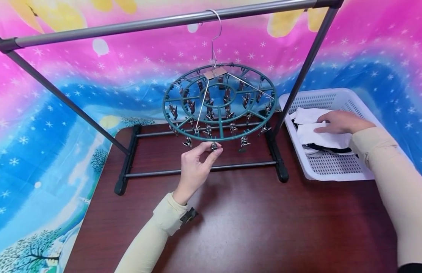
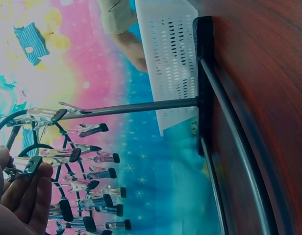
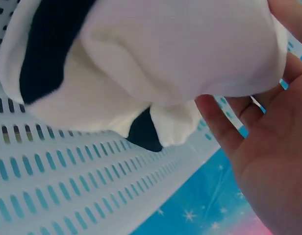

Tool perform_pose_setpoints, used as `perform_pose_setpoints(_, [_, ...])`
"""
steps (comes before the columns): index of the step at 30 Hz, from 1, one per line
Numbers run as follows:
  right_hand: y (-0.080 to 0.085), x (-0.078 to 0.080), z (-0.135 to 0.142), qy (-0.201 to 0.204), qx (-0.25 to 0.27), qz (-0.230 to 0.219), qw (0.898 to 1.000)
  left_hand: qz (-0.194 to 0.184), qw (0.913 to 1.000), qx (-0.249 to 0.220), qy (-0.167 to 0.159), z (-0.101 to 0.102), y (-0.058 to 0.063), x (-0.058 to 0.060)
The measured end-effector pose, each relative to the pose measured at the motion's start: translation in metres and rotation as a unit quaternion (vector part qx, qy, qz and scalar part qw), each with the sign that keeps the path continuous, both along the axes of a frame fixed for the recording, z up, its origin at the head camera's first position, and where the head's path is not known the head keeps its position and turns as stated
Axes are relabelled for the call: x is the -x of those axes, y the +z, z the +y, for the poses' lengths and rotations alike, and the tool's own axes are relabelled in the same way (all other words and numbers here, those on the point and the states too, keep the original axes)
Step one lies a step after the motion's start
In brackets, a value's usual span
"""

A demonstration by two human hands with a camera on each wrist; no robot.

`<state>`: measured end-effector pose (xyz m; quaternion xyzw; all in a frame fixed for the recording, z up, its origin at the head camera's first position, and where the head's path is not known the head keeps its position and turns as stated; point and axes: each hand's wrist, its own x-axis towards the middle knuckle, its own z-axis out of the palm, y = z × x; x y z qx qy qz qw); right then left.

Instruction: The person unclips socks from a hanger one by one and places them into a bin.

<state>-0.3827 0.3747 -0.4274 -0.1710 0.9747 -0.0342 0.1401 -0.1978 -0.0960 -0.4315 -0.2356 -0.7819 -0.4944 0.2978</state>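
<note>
My left hand [image 1: 196,167] pinches a small metal clip [image 1: 214,146] between thumb and fingers at the near rim of a round green clip hanger [image 1: 221,129]. In the left wrist view the same clip [image 2: 28,165] has a dark tip and sits against the fingertips. Off to the right, my right hand [image 1: 342,122] is in the white basket [image 1: 308,172], holding a white sock [image 1: 320,137] by its edge. Close up, the sock [image 3: 190,44] lies over the fingertips, with white and dark fabric beneath it; part of the thumb is out of view.
The hanger's hook [image 1: 217,28] rests over the top bar [image 1: 129,28] of a dark metal rack. Several empty clips dangle from the rings. The rack's feet [image 1: 282,172] stand on a reddish-brown table [image 1: 248,220], beside the basket. A colourful printed cloth [image 1: 129,64] hangs behind.
</note>
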Motion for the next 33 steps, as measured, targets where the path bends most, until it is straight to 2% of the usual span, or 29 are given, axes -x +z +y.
perform_pose_setpoints(19, [-0.025, 0.011, 0.010, 0.001, 0.067, -0.009, 0.998, 0.008, 1.0000, 0.002, 0.002, 0.000, -0.002, 0.000])
perform_pose_setpoints(26, [-0.036, 0.013, 0.014, -0.001, 0.067, -0.003, 0.998, 0.007, 0.9999, 0.006, 0.004, 0.001, -0.003, 0.001])
perform_pose_setpoints(33, [-0.038, 0.014, 0.014, -0.003, 0.067, -0.003, 0.998, 0.005, 1.0000, 0.006, -0.003, 0.001, -0.005, 0.002])
